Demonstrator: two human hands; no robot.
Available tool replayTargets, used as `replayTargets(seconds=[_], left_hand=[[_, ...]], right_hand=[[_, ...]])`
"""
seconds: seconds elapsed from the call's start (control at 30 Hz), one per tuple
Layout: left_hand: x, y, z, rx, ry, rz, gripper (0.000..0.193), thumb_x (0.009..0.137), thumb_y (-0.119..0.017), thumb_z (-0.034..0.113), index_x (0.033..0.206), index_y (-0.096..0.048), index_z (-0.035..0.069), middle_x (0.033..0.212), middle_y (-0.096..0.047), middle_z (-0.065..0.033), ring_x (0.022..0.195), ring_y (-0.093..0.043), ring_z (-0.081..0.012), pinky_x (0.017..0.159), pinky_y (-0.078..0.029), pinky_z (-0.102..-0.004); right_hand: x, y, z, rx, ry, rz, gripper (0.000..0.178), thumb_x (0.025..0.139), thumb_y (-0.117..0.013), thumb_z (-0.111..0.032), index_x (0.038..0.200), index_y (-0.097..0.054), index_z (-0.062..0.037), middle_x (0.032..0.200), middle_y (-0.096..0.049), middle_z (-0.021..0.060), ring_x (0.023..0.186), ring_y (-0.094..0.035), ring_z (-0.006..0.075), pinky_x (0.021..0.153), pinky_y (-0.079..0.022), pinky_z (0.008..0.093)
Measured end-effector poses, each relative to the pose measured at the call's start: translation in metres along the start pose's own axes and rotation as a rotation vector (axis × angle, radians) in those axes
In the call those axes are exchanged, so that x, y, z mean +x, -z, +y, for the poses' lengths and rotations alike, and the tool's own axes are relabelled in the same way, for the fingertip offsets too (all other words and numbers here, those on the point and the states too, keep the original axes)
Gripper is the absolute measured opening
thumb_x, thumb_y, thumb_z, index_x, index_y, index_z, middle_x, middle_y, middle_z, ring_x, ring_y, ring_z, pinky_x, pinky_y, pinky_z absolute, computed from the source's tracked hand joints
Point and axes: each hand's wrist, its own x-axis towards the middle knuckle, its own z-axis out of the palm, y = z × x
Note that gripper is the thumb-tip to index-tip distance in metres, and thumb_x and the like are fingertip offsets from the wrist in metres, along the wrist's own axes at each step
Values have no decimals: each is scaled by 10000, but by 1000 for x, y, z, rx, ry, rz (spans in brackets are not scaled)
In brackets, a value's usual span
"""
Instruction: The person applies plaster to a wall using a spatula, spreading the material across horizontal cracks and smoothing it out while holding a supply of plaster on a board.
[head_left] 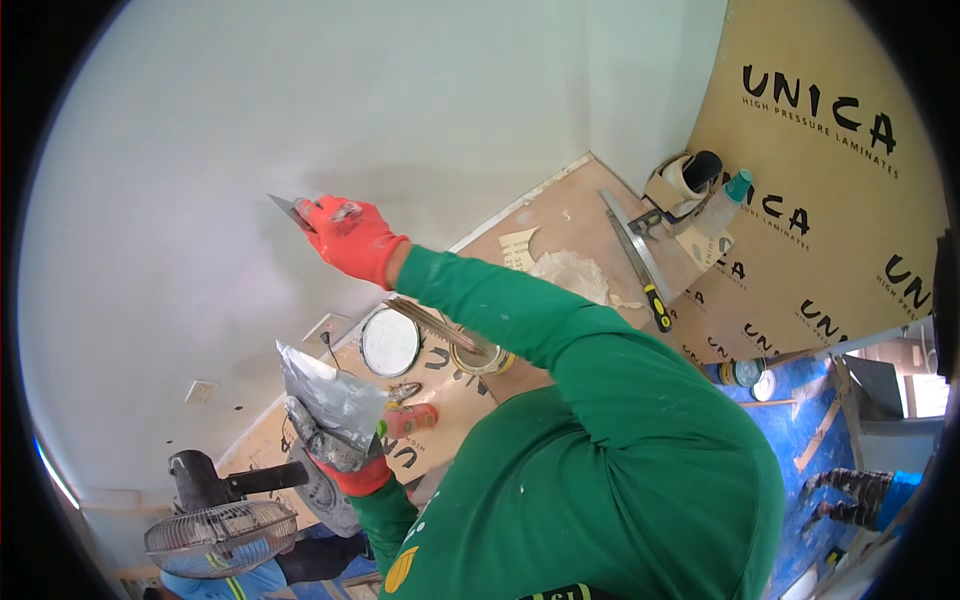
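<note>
My right hand point(350, 235), in a red glove, is raised against the pale wall point(330, 110) and closed on a putty knife point(287, 210). The blade of the knife points up and left, at or close to the wall surface; I cannot tell whether it touches. Lower down, my left hand point(335, 450) wears a glove smeared grey with a red cuff. Its fingers are wrapped round a flat metal plate point(345, 405), which is tilted and coated with white and grey putty along its upper part.
Below the wall, a board-covered surface holds a white round tub point(390, 342), an open tin point(478, 355), a red bottle point(410, 420) and a handsaw point(640, 265). A clear bottle point(715, 212) stands farther right. A fan point(220, 535) and a person point(235, 580) are lower left; another person point(870, 495) is right.
</note>
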Motion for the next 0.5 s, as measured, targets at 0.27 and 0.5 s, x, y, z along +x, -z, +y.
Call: replayTargets(seconds=[0.27,0.5], left_hand=[[-3,1,-8,213,-178,-202,371,944,-550,260,1230,-522,26,1091,-584,-129,843,-609,-219,677,-519,-283],[42,-27,76,-1664,513,-225,461,1016,-374,186,1455,-310,57,965,-536,-75,630,-475,-101,459,-387,-199]], right_hand=[[-89,130,-66,205,943,-158,569,785,-606,-261,1341,-483,-277,1174,-538,107,1050,-561,330,853,-483,469],[-111,181,51,-318,479,-463,405,862,-546,-236,1265,-532,-198,1087,-573,131,1038,-581,322,894,-470,418]])
